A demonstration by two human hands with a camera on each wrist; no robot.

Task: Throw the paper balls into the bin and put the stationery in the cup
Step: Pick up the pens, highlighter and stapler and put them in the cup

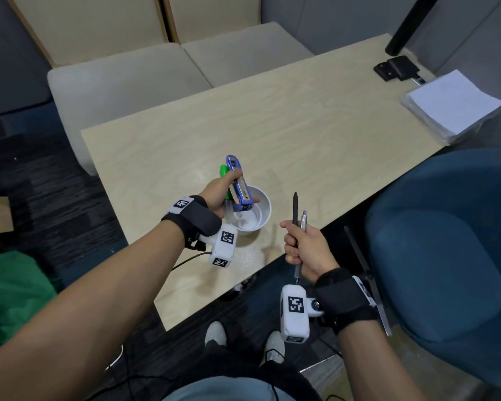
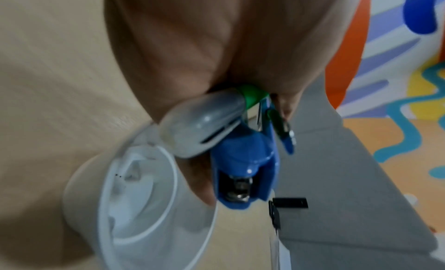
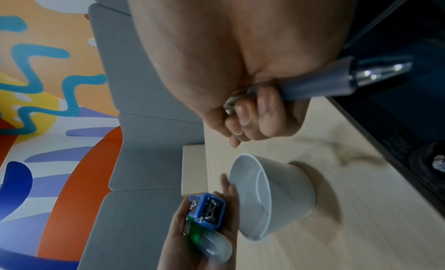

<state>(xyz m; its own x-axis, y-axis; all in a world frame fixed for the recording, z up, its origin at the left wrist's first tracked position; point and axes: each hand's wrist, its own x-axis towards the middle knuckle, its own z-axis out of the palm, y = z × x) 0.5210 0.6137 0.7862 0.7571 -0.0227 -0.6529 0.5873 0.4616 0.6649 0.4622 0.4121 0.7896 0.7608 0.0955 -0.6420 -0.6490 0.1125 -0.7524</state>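
A white paper cup (image 1: 258, 209) stands near the table's front edge, also seen in the left wrist view as the cup (image 2: 144, 207) and in the right wrist view as the cup (image 3: 277, 196). My left hand (image 1: 223, 195) grips a blue stapler (image 1: 239, 183) and a green highlighter (image 1: 224, 170) together, just over the cup's left rim. The stapler (image 2: 243, 159) points down beside the highlighter's clear cap (image 2: 204, 121). My right hand (image 1: 304, 247) holds a black pen (image 1: 295, 206) and a silver pen (image 1: 303, 219) upright, right of the cup. The silver pen (image 3: 361, 74) sticks out of my fist.
The light wooden table (image 1: 301, 117) carries a stack of white paper (image 1: 451, 102) and a black clamp (image 1: 396, 68) at its far right. A blue chair (image 1: 446, 256) stands right of me, beige seats (image 1: 156, 76) lie behind the table. No bin or paper ball shows.
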